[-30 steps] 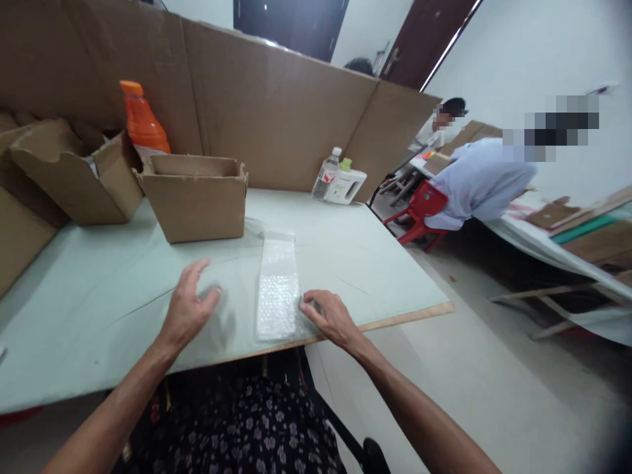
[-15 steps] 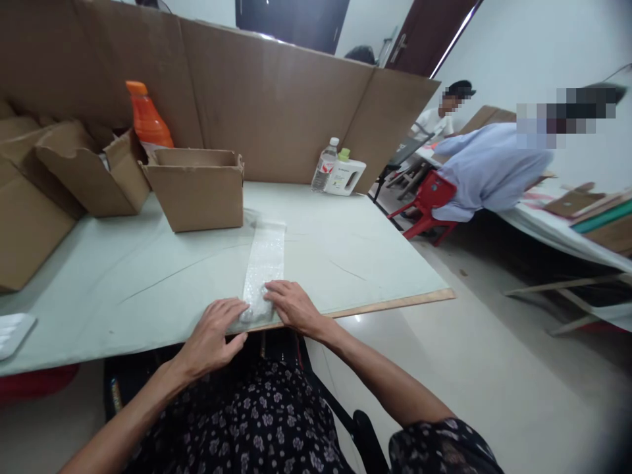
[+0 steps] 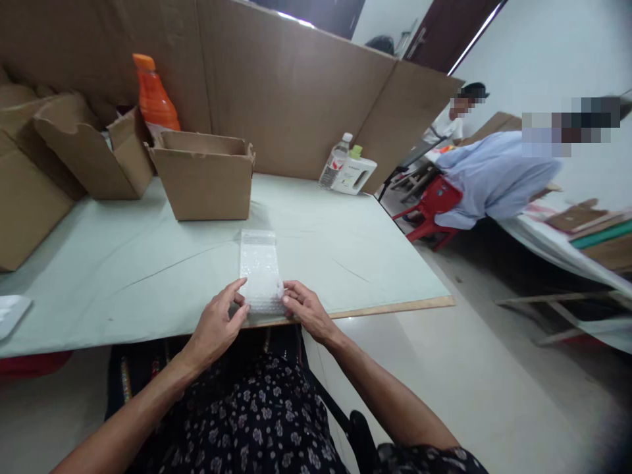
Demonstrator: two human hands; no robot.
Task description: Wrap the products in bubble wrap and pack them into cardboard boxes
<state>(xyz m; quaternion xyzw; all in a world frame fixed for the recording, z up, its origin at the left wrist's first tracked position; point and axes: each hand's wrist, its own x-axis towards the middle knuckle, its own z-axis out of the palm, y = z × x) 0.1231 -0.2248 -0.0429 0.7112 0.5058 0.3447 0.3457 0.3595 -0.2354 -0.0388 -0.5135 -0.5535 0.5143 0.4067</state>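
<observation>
A strip of clear bubble wrap (image 3: 261, 266) lies flat on the table close to its front edge, its long side pointing away from me. My left hand (image 3: 220, 320) is at the left border of the strip, index finger and thumb apart, with the fingertips at or just touching the plastic. On the other side, my right hand (image 3: 309, 313) has the near right corner of the wrap between thumb and fingers. Whether anything lies inside or under the wrap cannot be made out.
An open cardboard box (image 3: 207, 184) stands beyond the wrap, with more boxes (image 3: 106, 161) at left. Behind are an orange bottle (image 3: 157, 99), a clear bottle (image 3: 336, 161) and a white jug (image 3: 353, 174) before a cardboard screen (image 3: 286, 92). A co-worker (image 3: 503, 171) sits at right.
The bubble wrap has shifted left and nearer, and its near end now lies spread out between my hands. My hands have moved apart to its two sides. The view has tilted slightly.
</observation>
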